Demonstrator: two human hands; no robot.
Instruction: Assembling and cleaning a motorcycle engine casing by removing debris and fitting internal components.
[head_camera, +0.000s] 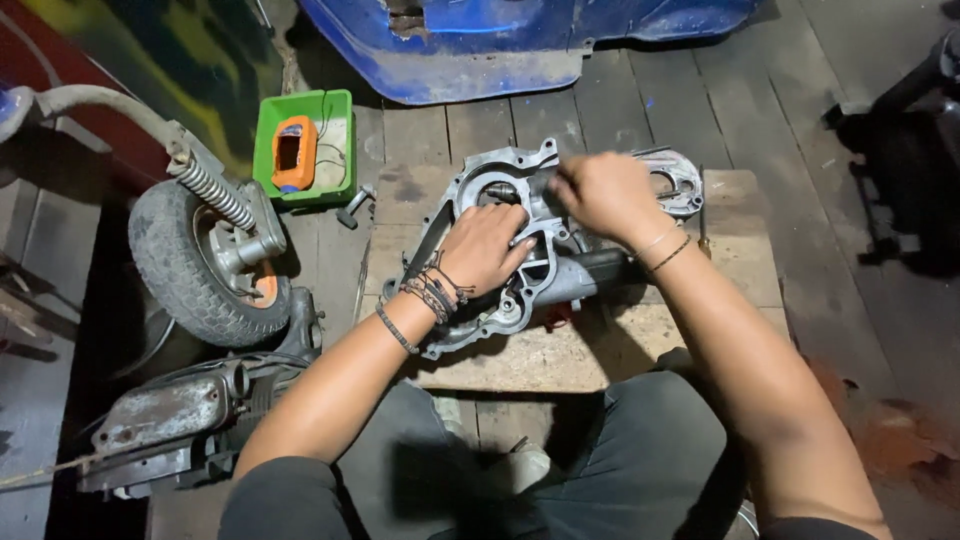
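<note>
Squarely on the wooden board (600, 355), both hands on the engine casing (500, 300): left hand (485, 250) flat, open; right hand (605, 195) pinched shut at its top rim.

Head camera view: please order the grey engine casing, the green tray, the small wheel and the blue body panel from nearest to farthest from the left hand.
1. Grey engine casing: under the left hand, touching it.
2. Green tray and small wheel: both to the left; too close to call.
3. Blue body panel: at the top, farthest.

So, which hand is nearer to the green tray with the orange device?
The left. The left hand rests on the grey engine casing, on its side toward the green tray. The right hand is farther away, on the casing's upper right part.
</note>
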